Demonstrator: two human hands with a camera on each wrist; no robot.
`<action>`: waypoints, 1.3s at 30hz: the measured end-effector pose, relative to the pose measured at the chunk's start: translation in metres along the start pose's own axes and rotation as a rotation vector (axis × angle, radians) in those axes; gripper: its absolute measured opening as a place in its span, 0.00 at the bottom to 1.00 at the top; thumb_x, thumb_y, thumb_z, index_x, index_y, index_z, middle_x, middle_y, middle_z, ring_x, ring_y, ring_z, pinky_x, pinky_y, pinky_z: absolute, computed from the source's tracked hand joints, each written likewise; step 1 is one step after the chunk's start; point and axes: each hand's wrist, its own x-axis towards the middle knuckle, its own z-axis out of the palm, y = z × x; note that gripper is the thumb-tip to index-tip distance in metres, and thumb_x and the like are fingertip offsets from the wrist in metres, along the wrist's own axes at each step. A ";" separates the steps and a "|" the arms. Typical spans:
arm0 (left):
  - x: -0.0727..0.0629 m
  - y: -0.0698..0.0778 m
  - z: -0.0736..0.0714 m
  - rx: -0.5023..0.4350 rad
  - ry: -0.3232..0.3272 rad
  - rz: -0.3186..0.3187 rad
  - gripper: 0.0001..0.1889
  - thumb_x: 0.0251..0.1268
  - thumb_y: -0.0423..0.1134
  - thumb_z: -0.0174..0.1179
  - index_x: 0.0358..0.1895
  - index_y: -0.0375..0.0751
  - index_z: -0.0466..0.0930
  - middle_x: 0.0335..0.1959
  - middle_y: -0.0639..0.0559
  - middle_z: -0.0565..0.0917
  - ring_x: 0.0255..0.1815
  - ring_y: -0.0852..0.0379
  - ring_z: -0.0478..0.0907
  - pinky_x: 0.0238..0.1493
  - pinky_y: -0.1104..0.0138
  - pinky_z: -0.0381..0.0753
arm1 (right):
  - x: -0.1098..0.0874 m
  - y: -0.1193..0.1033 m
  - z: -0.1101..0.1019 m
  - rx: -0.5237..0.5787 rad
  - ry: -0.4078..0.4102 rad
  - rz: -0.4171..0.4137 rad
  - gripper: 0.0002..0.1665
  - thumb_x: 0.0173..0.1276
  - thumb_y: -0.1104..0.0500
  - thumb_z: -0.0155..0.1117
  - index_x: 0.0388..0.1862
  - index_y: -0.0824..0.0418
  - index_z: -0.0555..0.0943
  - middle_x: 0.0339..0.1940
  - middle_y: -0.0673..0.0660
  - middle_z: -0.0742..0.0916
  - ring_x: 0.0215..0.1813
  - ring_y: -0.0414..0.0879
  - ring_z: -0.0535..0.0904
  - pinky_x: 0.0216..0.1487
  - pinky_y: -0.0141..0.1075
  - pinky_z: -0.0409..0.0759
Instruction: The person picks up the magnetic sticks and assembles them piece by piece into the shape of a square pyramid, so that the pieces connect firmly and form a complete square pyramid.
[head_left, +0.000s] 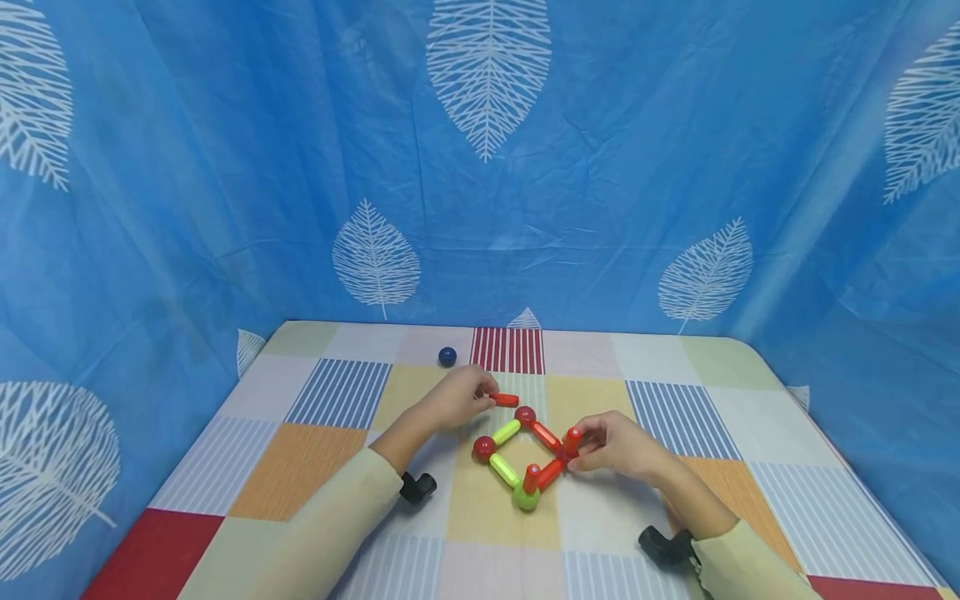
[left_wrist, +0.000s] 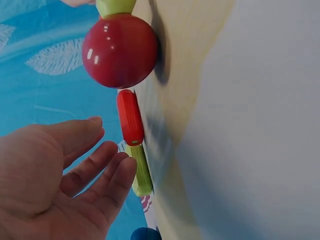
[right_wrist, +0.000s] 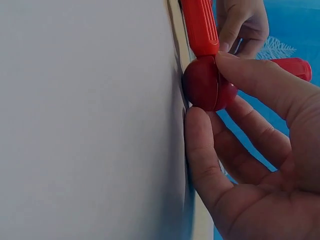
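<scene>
A diamond of magnetic-looking rods and balls lies on the table: red balls at the far and left corners, a green ball nearest. Yellow-green rods form its left sides, red rods its right. Thumb and fingers of my right hand pinch the right corner's red ball, which carries an upright red rod. Another red rod rises from the green ball. My left hand, fingers loosely bent, hovers beside a loose red rod; a yellow-green rod lies beyond.
A dark blue ball sits toward the back of the table, beyond the left hand. The patchwork tablecloth meets a blue curtain with white leaf prints behind and at both sides.
</scene>
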 end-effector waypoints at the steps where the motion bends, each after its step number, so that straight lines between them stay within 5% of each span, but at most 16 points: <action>1: 0.002 0.001 0.001 0.004 0.002 -0.001 0.09 0.69 0.36 0.67 0.50 0.42 0.87 0.43 0.52 0.86 0.44 0.57 0.80 0.50 0.63 0.85 | 0.000 -0.001 0.000 0.003 -0.002 0.008 0.17 0.55 0.61 0.81 0.44 0.60 0.87 0.38 0.54 0.90 0.40 0.48 0.84 0.42 0.37 0.82; 18: 0.021 0.007 0.010 -0.013 -0.058 0.004 0.15 0.64 0.33 0.70 0.54 0.43 0.87 0.50 0.50 0.88 0.53 0.53 0.83 0.58 0.61 0.84 | 0.002 -0.006 0.002 0.081 -0.003 0.077 0.21 0.52 0.67 0.81 0.45 0.65 0.85 0.39 0.56 0.90 0.42 0.47 0.85 0.46 0.38 0.81; 39: 0.028 0.003 0.014 0.050 -0.072 0.004 0.12 0.60 0.29 0.72 0.46 0.45 0.88 0.36 0.54 0.86 0.39 0.59 0.79 0.47 0.65 0.83 | 0.003 -0.004 0.003 0.090 -0.012 0.077 0.20 0.53 0.66 0.80 0.45 0.63 0.86 0.41 0.55 0.89 0.43 0.48 0.84 0.47 0.39 0.80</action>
